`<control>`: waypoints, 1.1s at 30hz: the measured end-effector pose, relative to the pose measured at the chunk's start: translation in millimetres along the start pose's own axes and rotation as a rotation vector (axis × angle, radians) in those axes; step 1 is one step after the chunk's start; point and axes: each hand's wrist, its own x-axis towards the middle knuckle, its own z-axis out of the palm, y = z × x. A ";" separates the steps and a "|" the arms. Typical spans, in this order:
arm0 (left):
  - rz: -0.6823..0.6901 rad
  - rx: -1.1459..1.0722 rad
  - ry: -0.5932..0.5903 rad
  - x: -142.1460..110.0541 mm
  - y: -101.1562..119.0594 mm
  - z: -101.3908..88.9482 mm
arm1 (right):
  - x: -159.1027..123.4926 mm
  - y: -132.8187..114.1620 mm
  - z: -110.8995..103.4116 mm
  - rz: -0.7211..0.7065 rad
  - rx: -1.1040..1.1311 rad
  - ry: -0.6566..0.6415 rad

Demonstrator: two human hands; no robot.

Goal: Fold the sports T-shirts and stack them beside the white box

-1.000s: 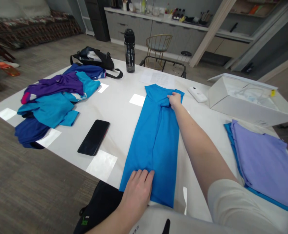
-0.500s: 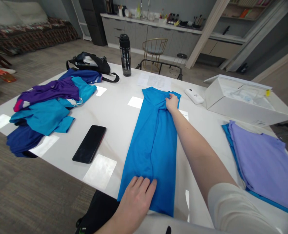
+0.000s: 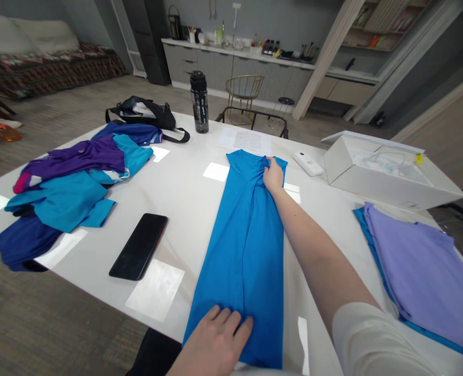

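Note:
A bright blue T-shirt (image 3: 231, 250) lies lengthwise on the white table, its sides folded in to make a long strip. Near the collar, at the far end, my right hand (image 3: 273, 176) pinches a bunch of the fabric, and small creases spread from its fingers. My left hand (image 3: 219, 339) rests on the near end of the shirt, fingers laid out over the cloth. Part of the near hem is hidden beneath that hand.
Left of the shirt lie a black phone (image 3: 139, 246) and a pile of purple, teal and navy clothes (image 3: 67, 196). Behind stand a black bag (image 3: 145, 112) and a water bottle (image 3: 200, 104). To the right are a white box (image 3: 388, 180), a small white device (image 3: 308, 164) and folded lilac clothing (image 3: 423, 271).
The head view has tilted up a little, so the table sits lower in the picture. My right hand now gathers the fabric by the collar; my left hand stays on the near end.

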 end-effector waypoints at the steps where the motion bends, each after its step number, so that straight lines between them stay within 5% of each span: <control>1: 0.006 0.005 0.022 0.5 -0.1 4.1 | 0.6 -1.1 -0.1 0.012 -0.012 0.004; 5: 0.022 0.002 0.084 5.1 2.0 12.5 | 3.4 -2.7 -0.5 0.031 -0.125 -0.054; 11: -0.075 -0.071 0.190 25.4 -10.7 -24.9 | -19.2 -4.2 -10.0 -0.070 -0.172 0.005; 14: -0.151 0.011 0.219 41.4 -22.4 -25.0 | -44.4 -5.8 -14.4 -0.175 -0.218 -0.196; 18: -0.156 0.035 0.136 50.6 -29.8 -3.6 | -64.8 -5.0 -18.8 -0.135 -0.303 -0.423; 25: -0.096 0.010 0.106 49.1 -25.2 -8.3 | -84.7 -14.7 -31.2 -0.076 -0.325 -0.313; 29: -0.086 -0.004 0.112 52.3 -22.7 -5.0 | -116.7 -28.5 -37.1 -0.132 -0.347 -0.436; 33: -0.049 0.011 0.120 46.0 -22.7 -5.1 | -164.6 -36.3 -58.1 -0.178 -0.329 -0.384</control>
